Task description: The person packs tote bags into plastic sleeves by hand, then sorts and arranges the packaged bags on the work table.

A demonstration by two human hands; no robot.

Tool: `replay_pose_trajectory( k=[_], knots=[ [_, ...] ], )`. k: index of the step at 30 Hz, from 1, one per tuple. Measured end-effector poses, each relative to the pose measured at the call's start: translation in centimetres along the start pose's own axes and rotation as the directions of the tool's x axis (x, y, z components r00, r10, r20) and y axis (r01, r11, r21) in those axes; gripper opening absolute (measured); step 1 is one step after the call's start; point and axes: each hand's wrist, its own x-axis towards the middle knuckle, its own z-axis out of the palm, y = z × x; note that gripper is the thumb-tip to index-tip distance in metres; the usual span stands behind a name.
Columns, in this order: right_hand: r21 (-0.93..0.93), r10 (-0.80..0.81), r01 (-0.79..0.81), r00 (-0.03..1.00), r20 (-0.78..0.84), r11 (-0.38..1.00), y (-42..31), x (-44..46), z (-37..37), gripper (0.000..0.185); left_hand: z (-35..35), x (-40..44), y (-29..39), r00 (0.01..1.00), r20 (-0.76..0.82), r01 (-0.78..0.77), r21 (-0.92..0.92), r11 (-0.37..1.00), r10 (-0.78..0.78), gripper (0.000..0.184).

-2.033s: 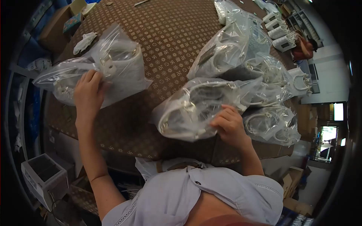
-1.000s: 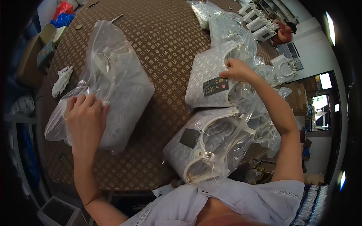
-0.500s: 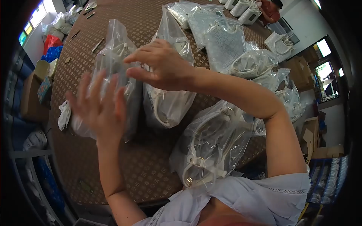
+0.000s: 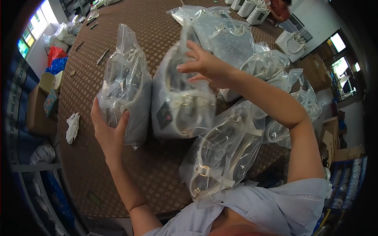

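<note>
Two plastic-wrapped white bags stand side by side before you in the head view, the left handbag [image 4: 138,116] and the middle handbag [image 4: 169,125], both on the patterned bench [image 4: 165,185]. Your left hand [image 4: 109,135] is at the near end of the left handbag, fingers and thumb spread around it rather than clenched. Your right hand [image 4: 210,67] is over the middle handbag, fingers loosely parted by its raised plastic; with the blur, it is hard to tell whether they touch. A dark tag [image 4: 163,117] shows through that wrap. Nearer your body sits a third handbag [image 4: 224,151] in clear plastic
</note>
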Motion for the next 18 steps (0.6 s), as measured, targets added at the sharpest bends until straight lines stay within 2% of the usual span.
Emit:
replay_pose_trajectory(
  k=[1, 3, 4, 6, 8, 10, 14, 16, 18],
  knots=[
    [0.041, -0.077, 0.074, 0.994, 0.079, 0.996, 0.3, 0.5, 0.7, 0.097, 0.2, 0.1, 0.0, 1.000, 0.003, -0.010, -0.002, 1.000, 0.010, 0.080],
    [-0.324, -0.165, 0.307, 0.902, 0.399, 0.895, 0.1, 1.0, 1.5, 0.083, -0.1, 0.3, -0.4, 0.998, 0.061, -0.022, 0.013, 1.000, 0.021, 0.080],
    [-0.624, -0.296, 0.509, 0.858, 0.420, 0.593, 0.2, 0.4, 2.1, 0.074, -0.5, 0.3, -0.8, 0.998, 0.063, -0.025, 0.022, 0.999, 0.024, 0.080],
    [-0.591, -0.250, 0.502, 0.853, 0.458, 0.631, 1.2, 0.9, 2.7, 0.075, -1.1, 0.3, -1.9, 0.991, 0.124, -0.039, -0.119, 0.992, 0.054, 0.081],
    [-0.573, -0.198, 0.461, 0.865, 0.462, 0.677, 1.9, 0.8, 3.2, 0.077, -1.3, 0.1, -2.3, 0.983, 0.158, -0.069, -0.138, 0.988, 0.091, 0.081],
    [-0.542, -0.338, 0.544, 0.833, 0.437, 0.641, 2.5, 0.8, 3.8, 0.078, -1.0, 0.1, -2.4, 0.973, 0.196, -0.093, -0.167, 0.982, 0.125, 0.081],
    [-0.615, -0.284, 0.490, 0.868, 0.407, 0.617, 0.5, -1.0, 2.1, 0.081, -1.3, 0.2, -3.8, 0.991, 0.108, -0.045, -0.275, 0.960, 0.077, 0.077],
    [-0.709, -0.290, 0.433, 0.901, 0.323, 0.556, -1.2, -3.1, 0.0, 0.078, -1.6, 0.1, -4.4, 0.993, 0.098, -0.028, -0.321, 0.947, 0.063, 0.076],
    [-0.671, -0.300, 0.325, 0.941, 0.158, 0.667, -3.5, -6.4, -2.8, 0.061, -1.8, -0.1, -4.2, 1.000, -0.018, -0.020, -0.275, 0.961, 0.015, 0.068]
  ],
)
